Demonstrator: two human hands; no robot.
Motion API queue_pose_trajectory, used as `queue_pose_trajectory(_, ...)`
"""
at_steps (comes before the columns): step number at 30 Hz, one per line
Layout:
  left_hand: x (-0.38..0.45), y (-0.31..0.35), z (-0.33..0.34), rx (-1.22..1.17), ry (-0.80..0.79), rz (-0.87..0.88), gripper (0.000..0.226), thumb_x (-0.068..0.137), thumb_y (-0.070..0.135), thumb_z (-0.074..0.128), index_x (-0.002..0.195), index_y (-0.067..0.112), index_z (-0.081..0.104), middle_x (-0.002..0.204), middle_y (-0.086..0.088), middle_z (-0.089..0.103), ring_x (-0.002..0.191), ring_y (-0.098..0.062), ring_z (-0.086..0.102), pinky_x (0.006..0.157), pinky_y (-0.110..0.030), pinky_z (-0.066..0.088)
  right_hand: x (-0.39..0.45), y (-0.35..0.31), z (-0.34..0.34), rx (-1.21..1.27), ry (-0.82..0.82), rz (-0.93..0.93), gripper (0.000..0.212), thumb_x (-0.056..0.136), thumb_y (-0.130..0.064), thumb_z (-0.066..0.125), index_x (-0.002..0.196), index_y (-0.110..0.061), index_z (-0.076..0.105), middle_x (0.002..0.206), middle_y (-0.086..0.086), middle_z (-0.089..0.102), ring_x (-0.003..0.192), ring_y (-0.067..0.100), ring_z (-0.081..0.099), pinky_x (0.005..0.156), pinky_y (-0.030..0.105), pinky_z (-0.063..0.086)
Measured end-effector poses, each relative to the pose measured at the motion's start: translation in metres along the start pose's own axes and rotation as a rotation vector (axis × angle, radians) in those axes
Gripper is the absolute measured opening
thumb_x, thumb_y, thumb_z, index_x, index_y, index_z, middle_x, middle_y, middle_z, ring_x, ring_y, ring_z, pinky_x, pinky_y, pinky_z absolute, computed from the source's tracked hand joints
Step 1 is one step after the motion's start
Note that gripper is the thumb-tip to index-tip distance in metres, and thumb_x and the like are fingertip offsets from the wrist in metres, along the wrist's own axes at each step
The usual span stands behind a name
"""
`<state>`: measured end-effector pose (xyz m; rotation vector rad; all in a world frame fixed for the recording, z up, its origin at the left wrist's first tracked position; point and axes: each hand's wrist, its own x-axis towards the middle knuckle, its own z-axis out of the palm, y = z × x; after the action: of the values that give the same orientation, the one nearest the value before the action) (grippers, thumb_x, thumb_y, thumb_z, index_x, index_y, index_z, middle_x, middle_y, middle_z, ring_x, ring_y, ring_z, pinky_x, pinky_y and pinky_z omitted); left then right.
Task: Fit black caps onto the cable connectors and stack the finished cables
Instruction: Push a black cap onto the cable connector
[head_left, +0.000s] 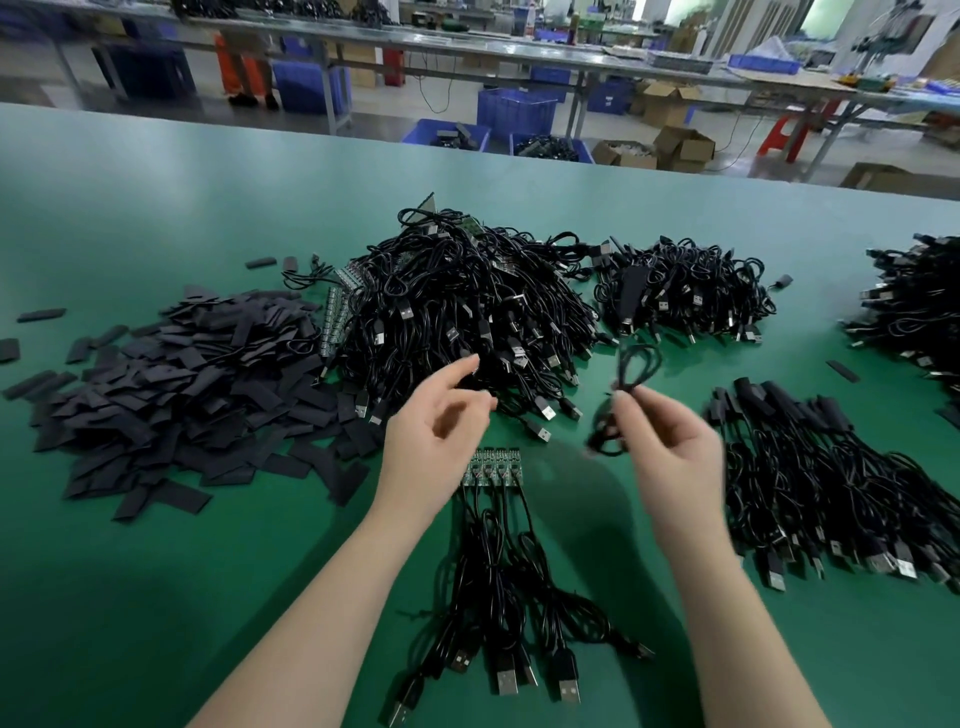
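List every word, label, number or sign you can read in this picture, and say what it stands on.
None can be read.
The small green circuit boards on the cable ends show markings too small to read.
The cardboard boxes and blue bins across the floor carry no text clear enough to read.

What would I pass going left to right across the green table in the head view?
Heap of black caps → big tangle of cables → left hand → right hand, holding a cable → stack of capped cables → another cable pile at the right edge.
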<state>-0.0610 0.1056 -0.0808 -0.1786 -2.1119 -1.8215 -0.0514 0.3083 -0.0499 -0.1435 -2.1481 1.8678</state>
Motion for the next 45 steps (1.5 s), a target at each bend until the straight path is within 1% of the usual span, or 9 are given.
queue_pose_trajectory(4,-0.006,-0.008,0.004,0.352,-0.083,0.054,0.031,0.091,0.036,0.053,0.12,0.047,0.059,0.096,0.028,0.067,0.068,-0.021,0.066,0.062,-0.04,0.057,0.016,0.009,-0.039,-0.729,0.231,0.071,0.026,0.092,-0.03,0.063,0.113,-0.019,0.074,0.088,-0.007,0.072,0.08,0.016,0.062,0.07,0.029,0.05)
queue_pose_trajectory(8,-0.007,-0.01,0.005,0.36,-0.085,0.047,0.031,0.09,0.04,0.049,0.117,0.044,0.063,0.096,0.032,0.066,0.071,-0.018,0.067,0.064,-0.043,0.058,0.019,0.013,-0.051,-1.098,0.148,0.346,0.038,0.091,-0.034,0.058,0.128,-0.025,0.064,0.101,0.006,0.069,0.098,0.032,0.058,0.08,0.036,0.046)
queue_pose_trajectory(12,-0.004,-0.012,0.003,0.372,-0.032,0.039,0.028,0.094,0.026,0.056,0.115,0.04,0.067,0.093,0.029,0.068,0.067,-0.016,0.065,0.06,-0.043,0.057,0.019,0.015,-0.045,-1.241,0.117,0.29,0.049,0.093,-0.025,0.057,0.14,-0.037,0.051,0.129,0.011,0.051,0.115,0.034,0.04,0.09,0.041,0.035)
queue_pose_trajectory(22,-0.003,-0.013,0.002,0.818,-0.202,0.077,0.036,0.093,0.046,0.055,0.123,0.031,0.066,0.108,0.017,0.06,0.104,-0.005,0.053,0.084,-0.022,0.038,0.021,0.03,-0.035,-1.367,0.208,0.33,0.04,0.093,-0.007,0.053,0.126,-0.028,0.058,0.121,0.01,0.045,0.11,0.032,0.036,0.085,0.039,0.029)
queue_pose_trajectory(28,-0.001,-0.015,0.002,0.926,-0.295,0.03,0.042,0.092,0.059,0.047,0.117,0.031,0.066,0.114,0.014,0.058,0.111,-0.009,0.049,0.094,-0.03,0.035,0.016,0.026,-0.026,-1.128,0.286,-0.008,0.048,0.09,-0.02,0.068,0.137,-0.022,0.058,0.122,0.013,0.056,0.109,0.034,0.043,0.085,0.042,0.034)
queue_pose_trajectory(32,0.0,-0.014,0.002,0.814,-0.31,0.034,0.03,0.092,0.051,0.055,0.11,0.03,0.064,0.11,0.017,0.058,0.108,-0.006,0.05,0.093,-0.027,0.039,-0.001,0.021,0.01,-0.788,-0.086,-0.276,0.033,0.092,-0.022,0.066,0.124,-0.019,0.068,0.098,-0.001,0.069,0.099,0.024,0.055,0.086,0.035,0.041)
queue_pose_trajectory(35,0.0,-0.009,0.002,0.662,-0.295,0.016,0.016,0.088,0.045,0.063,0.102,0.035,0.063,0.102,0.023,0.056,0.098,0.002,0.052,0.081,-0.016,0.04,-0.011,0.027,0.027,-0.636,-0.36,-0.216,0.033,0.092,-0.032,0.067,0.125,-0.027,0.068,0.095,-0.015,0.067,0.095,0.007,0.058,0.086,0.022,0.043)
queue_pose_trajectory(39,-0.001,-0.004,0.001,0.424,-0.232,-0.037,0.011,0.081,0.037,0.074,0.085,0.041,0.065,0.09,0.027,0.064,0.093,0.009,0.056,0.076,-0.007,0.041,-0.012,0.033,0.029,-0.406,-0.323,-0.116,0.013,0.088,-0.029,0.074,0.1,-0.032,0.077,0.082,-0.024,0.071,0.085,-0.008,0.063,0.073,0.003,0.043)
queue_pose_trajectory(45,0.002,-0.002,-0.001,0.08,-0.189,-0.198,0.044,0.069,0.037,0.085,0.105,0.046,0.063,0.098,0.022,0.069,0.085,0.007,0.063,0.078,-0.019,0.046,-0.009,0.029,0.028,-0.09,-0.315,0.062,0.011,0.085,-0.017,0.076,0.09,-0.027,0.076,0.084,-0.008,0.076,0.077,0.004,0.069,0.076,0.023,0.055)
